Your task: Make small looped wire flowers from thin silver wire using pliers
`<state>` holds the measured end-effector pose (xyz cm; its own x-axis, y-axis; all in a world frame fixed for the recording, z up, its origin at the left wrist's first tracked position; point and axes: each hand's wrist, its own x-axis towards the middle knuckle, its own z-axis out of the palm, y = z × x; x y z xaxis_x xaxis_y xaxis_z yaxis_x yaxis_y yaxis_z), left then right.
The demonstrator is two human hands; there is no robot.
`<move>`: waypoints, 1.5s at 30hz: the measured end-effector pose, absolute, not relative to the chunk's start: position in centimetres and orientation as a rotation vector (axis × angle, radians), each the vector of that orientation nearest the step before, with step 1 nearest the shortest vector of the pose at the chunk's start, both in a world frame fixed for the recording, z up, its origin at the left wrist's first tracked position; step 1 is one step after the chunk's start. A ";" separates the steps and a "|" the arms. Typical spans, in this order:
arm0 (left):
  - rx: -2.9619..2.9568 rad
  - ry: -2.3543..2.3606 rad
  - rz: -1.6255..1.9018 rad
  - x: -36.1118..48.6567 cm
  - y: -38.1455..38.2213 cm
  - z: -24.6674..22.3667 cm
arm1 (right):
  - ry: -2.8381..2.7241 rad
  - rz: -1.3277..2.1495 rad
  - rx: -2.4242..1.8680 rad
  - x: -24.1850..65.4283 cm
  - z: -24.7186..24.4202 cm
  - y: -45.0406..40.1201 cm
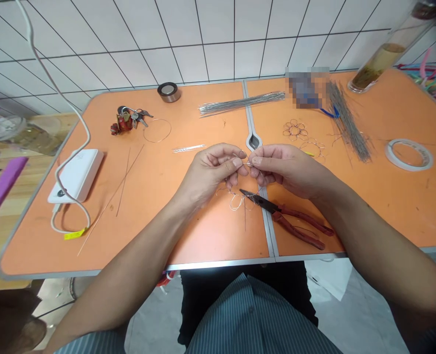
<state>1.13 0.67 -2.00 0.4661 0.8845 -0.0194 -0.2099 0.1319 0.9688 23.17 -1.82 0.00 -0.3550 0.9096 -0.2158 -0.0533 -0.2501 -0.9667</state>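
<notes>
Both hands meet above the middle of the orange table. My left hand [221,167] pinches a thin wire [246,163] between thumb and fingers. Close beside it on the right, my right hand [279,166] pinches the same wire, its fingers curled. The ends of the wire are hidden in the fingers. Just below the hands lie bent wire loops [236,201] near the tips of red-handled pliers [277,212]. A flower-shaped wire piece [295,129] rests behind my right hand.
Wire bundles [242,103] [349,123] lie at the back of the orange table [188,236]. Around them are a tape roll [169,92], keys [139,117], a white tape ring [409,155] and a glass [376,66]. A corded white power bank [76,176] sits left.
</notes>
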 end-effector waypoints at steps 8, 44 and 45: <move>1.237 0.668 0.881 1.1 0.8 -2.6 | -1.177 1.835 -1.163 23.2 0.2 -1.7; 1.009 0.743 0.786 1.7 0.2 -1.2 | -1.076 1.962 -1.195 23.1 -0.6 -1.0; 1.015 0.748 0.786 1.7 0.1 -1.2 | -1.072 1.959 -1.199 23.0 -0.6 -1.0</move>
<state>1.70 0.13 -1.21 0.5124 0.8415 -0.1710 -0.2125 0.3172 0.9242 23.04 -1.02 -0.60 -0.4138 0.8052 -0.4248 -0.0760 -0.4956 -0.8652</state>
